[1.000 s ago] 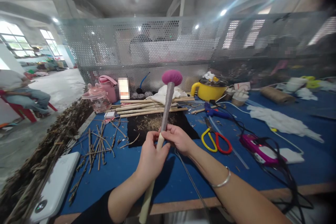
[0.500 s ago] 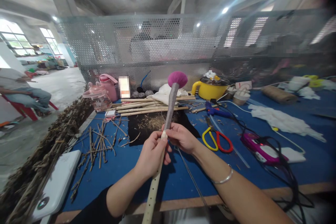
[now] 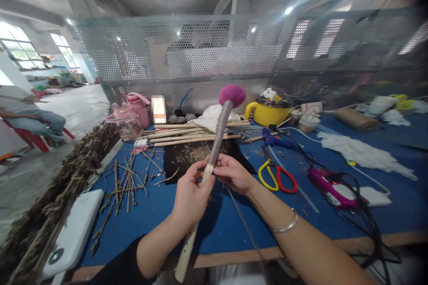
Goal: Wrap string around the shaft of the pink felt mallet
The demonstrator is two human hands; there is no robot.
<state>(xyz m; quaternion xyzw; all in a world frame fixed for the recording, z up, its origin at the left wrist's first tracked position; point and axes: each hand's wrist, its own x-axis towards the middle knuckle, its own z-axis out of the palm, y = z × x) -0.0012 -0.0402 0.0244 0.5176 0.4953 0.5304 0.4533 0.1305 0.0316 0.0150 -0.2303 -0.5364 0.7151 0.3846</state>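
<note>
Since a moment ago, the stick (image 3: 187, 249) is tipping and turning a bit: its pink ball (image 3: 232, 95) is going up and right, its low end is going left, and its row of dark dots is turning out of sight. It is slanting through both hands, with the ball pointing up and away and the bare end pointing down and back. Its grey wrap (image 3: 220, 136) is ending right between the hands, just above the left thumb. The left hand (image 3: 192, 193) is curling round the bare part, holding on. The right hand (image 3: 234, 176) is touching from the right, finger and thumb close together at the wrap's low end; it is hiding whether they are pinching thread or stick. A grey thread (image 3: 241, 217) is running from under it, over the blue worktop (image 3: 227, 231) to the near edge. Behind the hands, a black cloth (image 3: 170, 156) is lying, then poles (image 3: 187, 141) and a white cloth (image 3: 209, 118). Twigs (image 3: 128, 187) are lying left, with a power bank (image 3: 75, 231) nearer. Scissors (image 3: 277, 177) are lying near the right hand, a glue gun (image 3: 282, 141) behind. Only fingers are covering the wrap's low end.
</note>
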